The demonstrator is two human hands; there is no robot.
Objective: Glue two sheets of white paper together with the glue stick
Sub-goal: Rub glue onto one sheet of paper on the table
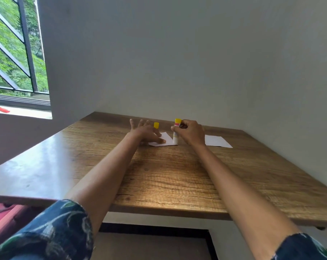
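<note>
A small white paper sheet (166,141) lies near the far edge of the wooden table (168,177). My left hand (146,132) rests flat on its left part, fingers spread. My right hand (191,134) grips a glue stick (176,132) held upright, yellow end up, its lower tip on or just above the sheet's right edge. The yellow cap (156,125) stands on the table behind my left hand. A second white sheet (217,141) lies flat to the right, apart from both hands.
A grey wall runs close behind and to the right of the table. A window (14,53) with dark bars is at the far left, with a red object (2,109) on its sill.
</note>
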